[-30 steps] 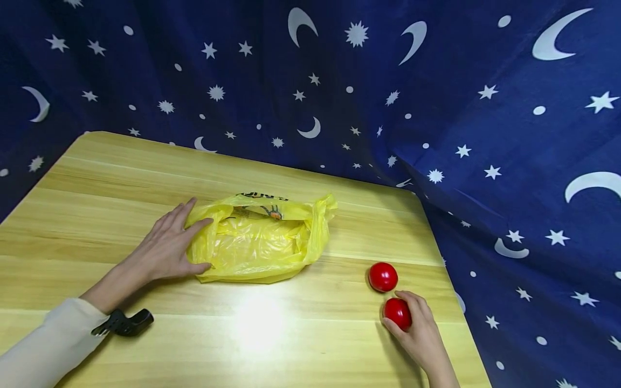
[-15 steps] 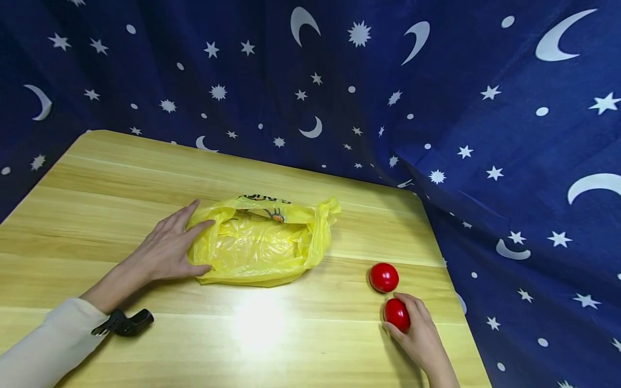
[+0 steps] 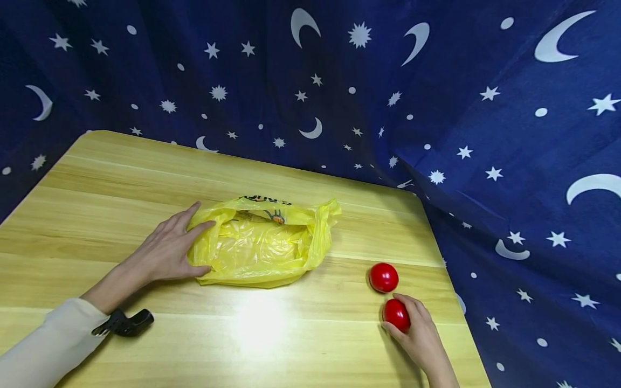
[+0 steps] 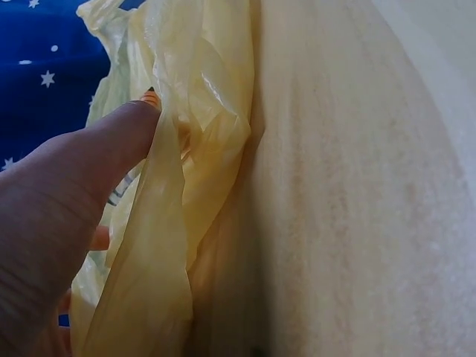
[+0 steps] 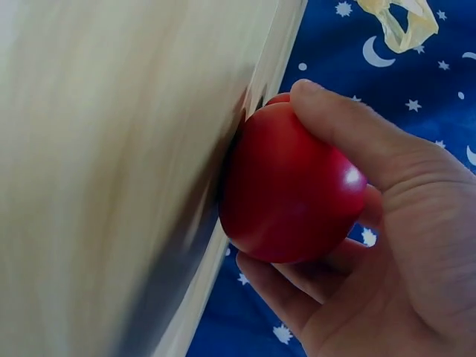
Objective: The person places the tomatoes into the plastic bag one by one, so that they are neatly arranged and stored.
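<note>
In the head view, a yellow plastic bag (image 3: 262, 248) is seen lying crumpled near the middle of the wooden table (image 3: 121, 183), its mouth turned toward 12 o'clock. The left hand (image 3: 170, 249) is laid at the bag's 9 o'clock edge, fingers extended and slightly spread, with the thumb and forefinger set against the plastic. At 4 o'clock from the bag, well apart, a red tomato (image 3: 383, 277) is seen alone on the wood; just beside it at 6 o'clock a second tomato (image 3: 397, 314) is clasped by the right hand (image 3: 419, 337), fingers curled round it. In the left wrist view, the thumb (image 4: 111, 141) is pressed into a fold of the bag (image 4: 186, 171); the other fingers are largely hidden. In the right wrist view, the second tomato (image 5: 286, 186) is held against the table (image 5: 111, 149), enclosed by thumb and curled fingers (image 5: 290, 290).
</note>
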A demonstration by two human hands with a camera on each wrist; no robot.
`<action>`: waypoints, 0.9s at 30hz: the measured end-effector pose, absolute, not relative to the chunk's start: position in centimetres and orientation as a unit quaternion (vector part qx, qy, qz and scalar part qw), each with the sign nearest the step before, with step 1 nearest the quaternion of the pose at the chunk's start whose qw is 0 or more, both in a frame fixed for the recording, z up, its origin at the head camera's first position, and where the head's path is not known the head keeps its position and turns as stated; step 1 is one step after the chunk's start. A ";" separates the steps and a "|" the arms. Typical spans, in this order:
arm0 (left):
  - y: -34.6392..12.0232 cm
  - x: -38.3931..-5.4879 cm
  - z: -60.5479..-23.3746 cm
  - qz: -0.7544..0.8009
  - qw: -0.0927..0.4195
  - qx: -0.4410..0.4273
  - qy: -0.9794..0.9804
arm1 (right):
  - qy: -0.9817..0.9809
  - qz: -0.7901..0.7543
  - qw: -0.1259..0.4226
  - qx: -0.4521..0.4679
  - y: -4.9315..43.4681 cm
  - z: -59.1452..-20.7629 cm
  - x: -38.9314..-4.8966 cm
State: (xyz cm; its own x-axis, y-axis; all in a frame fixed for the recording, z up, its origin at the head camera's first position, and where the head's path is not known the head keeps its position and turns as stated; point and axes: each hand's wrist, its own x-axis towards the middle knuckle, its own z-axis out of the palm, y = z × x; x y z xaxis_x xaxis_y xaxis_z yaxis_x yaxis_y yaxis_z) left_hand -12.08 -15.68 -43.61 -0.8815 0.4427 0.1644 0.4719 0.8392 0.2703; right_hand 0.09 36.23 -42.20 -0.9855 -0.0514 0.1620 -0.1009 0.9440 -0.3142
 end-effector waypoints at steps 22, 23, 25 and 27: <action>-15.7 -11.8 -43.8 -0.142 0.052 -0.237 -0.960 | -0.967 0.187 0.060 0.162 28.6 -36.5 -2.8; -15.7 -11.8 -43.8 -0.143 0.053 -0.237 -0.960 | -0.967 0.185 0.057 0.166 28.4 -36.4 -3.0; -15.7 -11.7 -43.7 -0.148 0.052 -0.237 -0.959 | -0.965 0.184 0.050 0.181 27.9 -36.1 -3.5; -15.7 -11.7 -43.7 -0.150 0.050 -0.237 -0.959 | -0.962 0.182 0.048 0.195 27.3 -36.0 -4.1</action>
State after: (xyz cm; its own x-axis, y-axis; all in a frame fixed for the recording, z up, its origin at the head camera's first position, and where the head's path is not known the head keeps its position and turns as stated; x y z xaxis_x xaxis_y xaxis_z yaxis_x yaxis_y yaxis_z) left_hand -11.70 -15.73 -43.72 -0.8829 0.4387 0.1673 0.4688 0.8431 0.2635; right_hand -4.06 27.32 -36.03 -0.9191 -0.3585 0.1634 -0.3934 0.8572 -0.3323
